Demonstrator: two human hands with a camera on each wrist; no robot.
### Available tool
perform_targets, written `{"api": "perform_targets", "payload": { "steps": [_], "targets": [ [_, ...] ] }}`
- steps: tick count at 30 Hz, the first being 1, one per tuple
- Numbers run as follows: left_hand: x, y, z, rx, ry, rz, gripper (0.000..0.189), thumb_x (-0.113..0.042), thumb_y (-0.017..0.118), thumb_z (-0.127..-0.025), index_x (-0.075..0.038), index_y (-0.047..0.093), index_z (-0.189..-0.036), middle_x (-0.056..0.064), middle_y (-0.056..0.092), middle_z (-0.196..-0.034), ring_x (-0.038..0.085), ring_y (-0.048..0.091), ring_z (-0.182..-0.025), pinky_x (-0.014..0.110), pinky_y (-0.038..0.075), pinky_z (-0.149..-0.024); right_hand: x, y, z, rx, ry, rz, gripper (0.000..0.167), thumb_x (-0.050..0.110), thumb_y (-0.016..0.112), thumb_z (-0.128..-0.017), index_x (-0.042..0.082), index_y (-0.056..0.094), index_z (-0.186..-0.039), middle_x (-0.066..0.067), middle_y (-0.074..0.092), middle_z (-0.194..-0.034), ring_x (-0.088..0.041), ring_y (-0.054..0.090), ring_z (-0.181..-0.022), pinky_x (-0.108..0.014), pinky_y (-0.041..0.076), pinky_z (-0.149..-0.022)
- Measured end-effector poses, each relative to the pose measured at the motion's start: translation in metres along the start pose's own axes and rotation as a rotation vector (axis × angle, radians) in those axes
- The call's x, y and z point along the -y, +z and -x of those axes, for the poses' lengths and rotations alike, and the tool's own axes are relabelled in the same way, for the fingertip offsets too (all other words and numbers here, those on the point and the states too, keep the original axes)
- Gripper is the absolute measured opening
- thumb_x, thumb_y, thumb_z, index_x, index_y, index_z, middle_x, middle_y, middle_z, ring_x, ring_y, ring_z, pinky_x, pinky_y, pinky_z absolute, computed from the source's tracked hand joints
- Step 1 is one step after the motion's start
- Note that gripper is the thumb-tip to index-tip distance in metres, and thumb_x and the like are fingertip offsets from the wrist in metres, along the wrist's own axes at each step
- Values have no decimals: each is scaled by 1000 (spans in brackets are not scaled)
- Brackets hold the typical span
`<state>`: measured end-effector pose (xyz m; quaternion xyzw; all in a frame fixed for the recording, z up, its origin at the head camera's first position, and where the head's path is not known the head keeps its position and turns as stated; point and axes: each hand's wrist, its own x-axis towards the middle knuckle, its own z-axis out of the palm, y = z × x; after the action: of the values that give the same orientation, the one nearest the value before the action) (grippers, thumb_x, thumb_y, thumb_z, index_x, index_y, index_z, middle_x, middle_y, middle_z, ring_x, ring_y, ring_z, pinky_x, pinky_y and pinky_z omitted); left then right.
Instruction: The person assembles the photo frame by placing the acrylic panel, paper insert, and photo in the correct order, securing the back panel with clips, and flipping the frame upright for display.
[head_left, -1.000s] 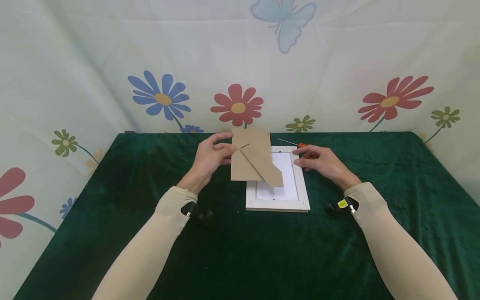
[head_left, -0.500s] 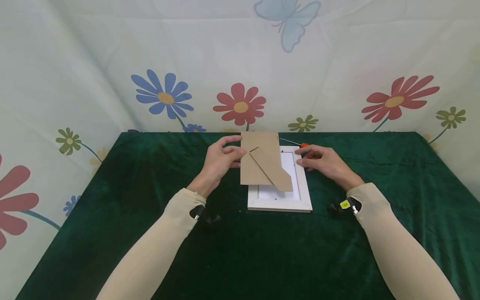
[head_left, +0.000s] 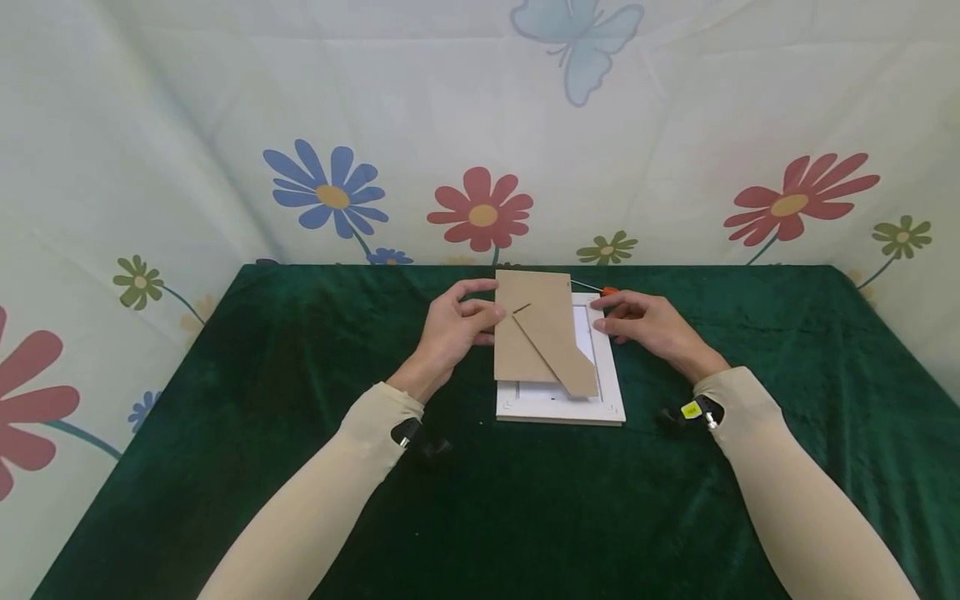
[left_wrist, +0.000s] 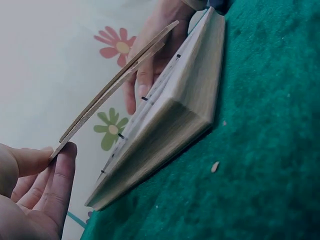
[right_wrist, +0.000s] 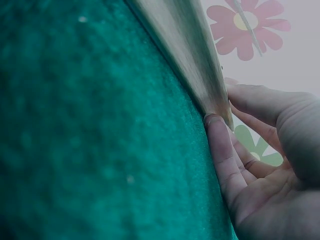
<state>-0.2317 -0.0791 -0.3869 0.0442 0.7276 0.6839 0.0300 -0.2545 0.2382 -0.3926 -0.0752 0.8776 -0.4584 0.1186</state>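
Observation:
My left hand [head_left: 453, 332] pinches the left edge of a brown picture-frame backing board [head_left: 528, 292] between thumb and fingers. An easel leg lies diagonally across the board's face. In the left wrist view the backing board [left_wrist: 110, 90] is tilted, raised over a white picture frame [left_wrist: 200, 65]. That picture frame [head_left: 558, 412] lies face down on the cloth, white sheet inside, its left part hidden beneath the board in the head view. At the frame's upper right side, my right hand [head_left: 645, 327] holds the edge, thumb and fingers to either side of it [right_wrist: 260, 130].
A screwdriver with an orange handle [head_left: 609, 291] lies behind the frame. Small dark tabs [left_wrist: 145, 98] stick up along the frame's inner edge. Dark green cloth [head_left: 480, 517] covers the table, with a small chip [left_wrist: 215, 167] on it. A flowered curtain [head_left: 405, 100] hangs behind.
My left hand has carried the backing board rightward and nearer, so it covers more of the frame's opening. My right hand stays at the frame's edge.

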Motion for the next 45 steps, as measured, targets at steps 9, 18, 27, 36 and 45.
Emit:
{"api": "perform_targets", "payload": {
  "steps": [9,18,27,36,45],
  "targets": [
    [4,5,0,22,-14,-2,42,-13,74,-102,-15,61,-142,7,78,-113,26,76,-97,34,63,-83,0,1,0,0,6,10,57,42,75,-100,15,62,-148,-15,65,-125,-33,63,-105,-51,52,-104],
    [4,11,2,21,-4,-24,43,-13,74,-102,-14,61,-142,8,78,-113,26,77,-96,33,63,-83,0,1,-1,1,9,17,58,43,75,-100,16,62,-148,-14,66,-124,-32,63,-104,-48,54,-101],
    [6,15,4,25,-17,-27,44,-12,73,-102,-15,60,-143,7,78,-116,25,76,-100,32,62,-85,-4,2,-2,-3,10,8,57,45,76,-99,17,63,-147,-14,66,-124,-32,64,-103,-48,54,-101],
    [5,20,5,37,-27,-37,42,-12,71,-103,-15,61,-144,7,77,-118,24,75,-101,33,62,-88,-3,0,-2,-4,-1,2,56,42,76,-100,16,63,-147,-15,66,-123,-33,64,-102,-48,52,-101],
    [8,22,5,39,-23,-24,42,-14,72,-102,-17,61,-143,5,77,-118,23,76,-100,33,62,-88,-1,0,-2,-1,6,-3,56,40,76,-100,15,61,-149,-15,66,-125,-33,65,-103,-51,52,-104]
  ]
}}
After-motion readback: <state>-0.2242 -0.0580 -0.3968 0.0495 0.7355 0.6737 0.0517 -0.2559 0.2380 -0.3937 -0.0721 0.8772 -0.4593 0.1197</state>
